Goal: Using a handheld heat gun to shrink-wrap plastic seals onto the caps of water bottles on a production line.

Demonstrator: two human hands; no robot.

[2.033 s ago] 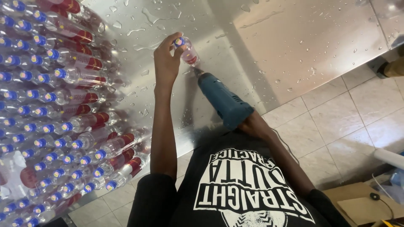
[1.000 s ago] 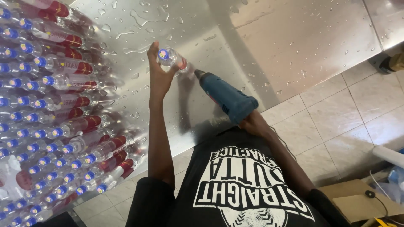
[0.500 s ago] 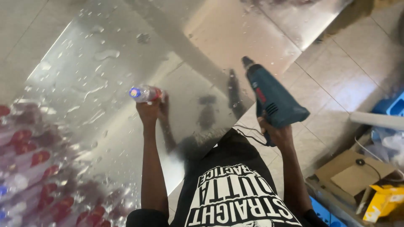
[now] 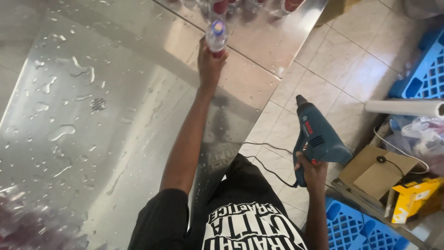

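Note:
My left hand [image 4: 209, 62] is stretched far out over a wet steel table [image 4: 92, 106] and grips a small clear bottle [image 4: 216, 36] with a blue cap and red label, held upright near the table's far edge. My right hand [image 4: 311, 170] hangs off the table's side over the tiled floor and holds a blue corded power drill [image 4: 318, 136] by its grip, with its nose pointing away from me. A black cord [image 4: 270, 171] trails from the drill across my lap.
More red-labelled bottles [image 4: 252, 4] stand at the table's far end, and a blurred mass of them [image 4: 32, 224] lies at the near left. To the right are blue plastic crates [image 4: 423, 74], a white roll [image 4: 402, 107], cardboard boxes [image 4: 377, 173] and a yellow box [image 4: 411, 192].
My left hand has carried the bottle away from the stacked bottles, across the table toward its far end. My right hand has drawn the drill back off the table and down to my side.

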